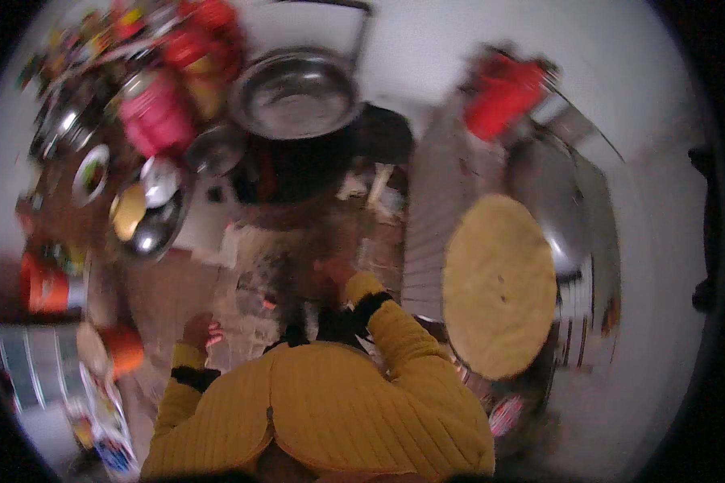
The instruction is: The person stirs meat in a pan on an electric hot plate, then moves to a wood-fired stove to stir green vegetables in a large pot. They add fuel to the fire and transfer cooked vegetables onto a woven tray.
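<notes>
Motion blurs the picture. My left hand [200,330] hangs low beside my yellow ribbed jacket [314,410], over the brick-like floor [260,326]. Its fingers are smeared, with pale reddish streaks at their tips, and I cannot make out whether it holds anything. My right hand [333,271] reaches forward in front of my body, just past the yellow cuff; dark blur hides its fingers. Beyond it stands a dark stove-like base [290,169] with a wide metal basin [296,99] on top. To the right lies a large round yellow board or lid [500,287].
Left, a table [60,187] holds a dish of greens [90,174], a pink container [156,115] and a dark tray [157,235] with bowls. An orange bucket [121,350] stands below. Right, a red container [501,96] and a large metal pan [547,199] sit along the wall.
</notes>
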`<act>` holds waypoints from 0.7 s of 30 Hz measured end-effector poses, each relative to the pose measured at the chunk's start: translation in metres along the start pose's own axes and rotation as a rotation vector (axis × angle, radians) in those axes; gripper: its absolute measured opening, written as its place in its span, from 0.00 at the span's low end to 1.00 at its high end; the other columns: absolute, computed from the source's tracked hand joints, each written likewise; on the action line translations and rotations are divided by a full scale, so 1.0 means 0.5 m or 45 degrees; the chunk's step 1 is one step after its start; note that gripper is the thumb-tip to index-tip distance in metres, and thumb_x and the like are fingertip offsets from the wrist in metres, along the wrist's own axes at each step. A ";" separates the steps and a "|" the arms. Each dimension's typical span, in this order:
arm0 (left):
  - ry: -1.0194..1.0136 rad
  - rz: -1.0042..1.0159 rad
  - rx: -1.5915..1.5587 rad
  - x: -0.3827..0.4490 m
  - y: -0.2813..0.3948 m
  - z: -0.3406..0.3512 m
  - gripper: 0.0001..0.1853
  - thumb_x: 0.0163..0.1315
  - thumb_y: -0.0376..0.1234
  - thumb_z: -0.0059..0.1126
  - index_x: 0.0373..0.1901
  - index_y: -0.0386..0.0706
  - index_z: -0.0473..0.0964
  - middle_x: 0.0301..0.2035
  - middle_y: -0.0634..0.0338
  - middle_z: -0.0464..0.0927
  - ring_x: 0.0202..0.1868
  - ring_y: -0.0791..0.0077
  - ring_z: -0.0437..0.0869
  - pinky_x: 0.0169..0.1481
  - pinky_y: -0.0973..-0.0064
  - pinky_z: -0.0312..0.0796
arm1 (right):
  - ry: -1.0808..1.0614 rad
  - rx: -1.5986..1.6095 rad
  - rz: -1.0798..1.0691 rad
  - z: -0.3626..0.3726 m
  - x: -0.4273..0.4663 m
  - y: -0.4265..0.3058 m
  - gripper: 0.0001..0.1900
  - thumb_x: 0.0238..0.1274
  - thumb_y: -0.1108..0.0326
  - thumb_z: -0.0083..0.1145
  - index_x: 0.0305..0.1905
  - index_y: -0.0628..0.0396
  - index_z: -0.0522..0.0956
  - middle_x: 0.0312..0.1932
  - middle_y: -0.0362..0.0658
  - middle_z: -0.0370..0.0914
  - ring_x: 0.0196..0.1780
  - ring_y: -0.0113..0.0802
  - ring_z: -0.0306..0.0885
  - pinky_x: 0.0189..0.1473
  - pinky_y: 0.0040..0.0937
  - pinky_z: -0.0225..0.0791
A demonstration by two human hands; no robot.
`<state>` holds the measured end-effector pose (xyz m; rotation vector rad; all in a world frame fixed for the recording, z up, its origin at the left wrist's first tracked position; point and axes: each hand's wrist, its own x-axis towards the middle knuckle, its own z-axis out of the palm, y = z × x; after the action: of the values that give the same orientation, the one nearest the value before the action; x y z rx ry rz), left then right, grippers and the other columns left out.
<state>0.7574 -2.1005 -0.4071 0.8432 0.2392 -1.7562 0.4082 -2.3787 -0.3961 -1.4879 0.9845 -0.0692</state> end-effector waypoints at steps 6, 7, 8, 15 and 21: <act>-0.463 -0.393 0.650 0.214 0.062 0.060 0.06 0.58 0.32 0.41 0.22 0.47 0.65 0.21 0.60 0.64 0.26 0.68 0.66 0.30 0.70 0.62 | 0.735 1.137 0.632 -0.052 -0.328 0.292 0.14 0.59 0.57 0.48 0.39 0.56 0.74 0.30 0.47 0.75 0.30 0.38 0.72 0.30 0.37 0.67; -0.478 -0.429 0.659 0.239 0.062 0.071 0.05 0.57 0.32 0.44 0.24 0.46 0.66 0.21 0.59 0.65 0.26 0.67 0.68 0.30 0.69 0.63 | 0.804 1.342 0.588 -0.032 -0.379 0.348 0.13 0.59 0.59 0.48 0.40 0.57 0.74 0.30 0.48 0.74 0.31 0.39 0.72 0.29 0.38 0.67; -0.491 -0.461 0.661 0.262 0.059 0.081 0.04 0.56 0.33 0.46 0.25 0.46 0.67 0.21 0.58 0.67 0.26 0.66 0.70 0.29 0.68 0.64 | 0.941 1.445 0.687 -0.009 -0.412 0.402 0.13 0.60 0.59 0.46 0.41 0.56 0.73 0.33 0.46 0.74 0.32 0.37 0.72 0.29 0.38 0.67; -0.903 0.053 1.912 0.306 -0.036 0.198 0.09 0.56 0.35 0.52 0.23 0.40 0.70 0.16 0.59 0.68 0.21 0.62 0.72 0.27 0.62 0.66 | 0.340 -0.666 0.670 0.238 -0.592 0.571 0.15 0.57 0.65 0.47 0.51 0.53 0.69 0.39 0.47 0.75 0.35 0.34 0.75 0.31 0.31 0.68; -1.050 -0.187 2.429 0.359 -0.078 0.035 0.10 0.47 0.35 0.57 0.17 0.41 0.69 0.22 0.51 0.75 0.20 0.60 0.74 0.25 0.67 0.66 | 0.451 0.134 0.989 0.340 -0.687 0.446 0.12 0.61 0.66 0.45 0.49 0.55 0.71 0.31 0.44 0.78 0.26 0.30 0.74 0.19 0.29 0.61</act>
<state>0.6919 -2.2314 -0.5197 1.1375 -2.2326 -1.9359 0.1745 -2.0053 -0.4475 -0.9291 1.7603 0.1794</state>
